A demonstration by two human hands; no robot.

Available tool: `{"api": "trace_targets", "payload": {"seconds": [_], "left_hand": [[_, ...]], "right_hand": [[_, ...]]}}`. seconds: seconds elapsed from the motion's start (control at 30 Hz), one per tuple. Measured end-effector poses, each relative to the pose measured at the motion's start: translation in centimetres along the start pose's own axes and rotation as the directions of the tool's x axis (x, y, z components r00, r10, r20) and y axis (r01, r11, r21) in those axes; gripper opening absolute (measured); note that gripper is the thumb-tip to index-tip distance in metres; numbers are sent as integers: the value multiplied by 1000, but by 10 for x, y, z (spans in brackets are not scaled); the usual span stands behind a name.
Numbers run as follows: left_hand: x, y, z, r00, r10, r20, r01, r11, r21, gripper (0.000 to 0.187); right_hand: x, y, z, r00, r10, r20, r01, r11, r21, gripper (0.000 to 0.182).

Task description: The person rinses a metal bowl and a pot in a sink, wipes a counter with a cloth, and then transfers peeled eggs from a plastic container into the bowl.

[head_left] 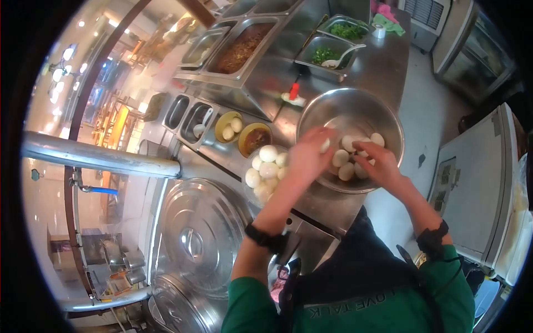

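Observation:
A large steel bowl (393, 125) on the metal counter holds several pale eggs (346, 171). Over its left side, my left hand (312, 152) is closed round a white egg (325, 145), part of which shows at the fingers. My right hand (383, 164) reaches in from the right, its fingers curled among the eggs; they seem to grip one, mostly hidden by the fingers. Close beside my left forearm stands a clear bowl heaped with smooth white eggs (268, 169).
Two yellow bowls, one with eggs (228, 132) and one with brown sauce (257, 139), stand left of the steel bowl. Beyond are trays of chopped greens (323, 55) and brown food (242, 48). A large lidded pot (195, 244) is at left, a white freezer (472, 177) at right.

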State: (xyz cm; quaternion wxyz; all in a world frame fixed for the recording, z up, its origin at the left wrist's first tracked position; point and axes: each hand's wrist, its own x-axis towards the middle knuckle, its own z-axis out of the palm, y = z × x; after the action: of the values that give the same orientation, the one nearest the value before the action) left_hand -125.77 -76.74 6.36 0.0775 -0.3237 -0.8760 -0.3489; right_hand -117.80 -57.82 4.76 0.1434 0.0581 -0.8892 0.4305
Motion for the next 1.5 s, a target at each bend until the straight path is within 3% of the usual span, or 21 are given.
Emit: {"api": "trace_targets", "payload": {"seconds": [0.07,0.1,0.13,0.2,0.33,0.4,0.5,0.57,0.6,0.63,0.67,0.7,0.77,0.8,0.93,0.97,1.1,1.17,1.3,1.37,1.5], "left_hand": [[-30,-11,-41,962,-208,-177,174,966,-190,23],[-48,-28,-59,920,-230,-317,162,960,-228,17],[-68,-22,-84,820,-473,-323,339,855,-393,15],[-122,-59,-96,577,-701,-419,449,701,-554,16],[-207,-86,-62,486,-874,-11,517,297,-803,31],[-198,-68,-46,455,-889,45,564,249,-787,46],[-191,-67,-32,464,-885,-25,541,305,-784,52],[-189,-67,-31,401,-915,36,585,226,-779,49],[-188,-66,-32,408,-912,30,572,230,-787,49],[-190,-64,-32,446,-893,-50,581,332,-743,46],[-191,-62,-30,483,-867,-124,586,425,-690,44],[-192,-63,-29,485,-867,-119,578,419,-700,44],[-191,-67,-27,496,-795,-348,669,606,-431,41],[-185,-58,-32,504,-761,-409,650,646,-401,38],[-176,-49,-49,598,-682,-421,587,730,-350,36],[-193,-84,-35,660,-615,-430,508,788,-347,34],[-177,-62,-78,613,-747,-258,600,652,-464,33],[-149,-37,-109,574,-801,-169,628,563,-537,34],[-113,-32,-133,683,-715,-150,571,650,-501,35],[-87,-24,-141,793,-574,-205,487,798,-354,34],[-34,-19,-126,781,-616,-103,566,769,-298,30]], "right_hand": [[-2,-20,7,990,57,129,-79,982,170,25],[-1,-30,11,987,30,156,-67,970,233,25],[2,-36,16,987,21,161,-59,971,233,25],[12,-45,33,975,-132,177,94,973,212,21],[51,-67,68,921,-285,267,280,958,57,17],[73,-73,98,844,-179,506,331,915,-229,22],[94,-83,123,771,-214,599,481,813,-329,21],[104,-83,130,737,-215,640,517,790,-329,19],[108,-82,130,707,-185,682,526,783,-333,18],[111,-80,131,707,-183,683,532,775,-342,18],[113,-81,132,722,-138,678,470,817,-335,18],[115,-82,132,734,-89,673,405,853,-329,17],[118,-79,135,748,-121,652,397,869,-294,18],[115,-73,137,767,-155,623,379,892,-245,18],[111,-64,141,821,-122,558,281,937,-209,20],[109,-63,140,835,-119,537,235,960,-152,21],[104,-77,121,869,-156,469,205,977,-55,22],[102,-87,100,862,-19,506,-145,948,283,20],[107,-81,75,854,-21,521,-190,918,348,18],[112,-83,51,876,23,482,-203,924,324,19],[121,-66,10,931,72,358,-190,933,305,19]]}}
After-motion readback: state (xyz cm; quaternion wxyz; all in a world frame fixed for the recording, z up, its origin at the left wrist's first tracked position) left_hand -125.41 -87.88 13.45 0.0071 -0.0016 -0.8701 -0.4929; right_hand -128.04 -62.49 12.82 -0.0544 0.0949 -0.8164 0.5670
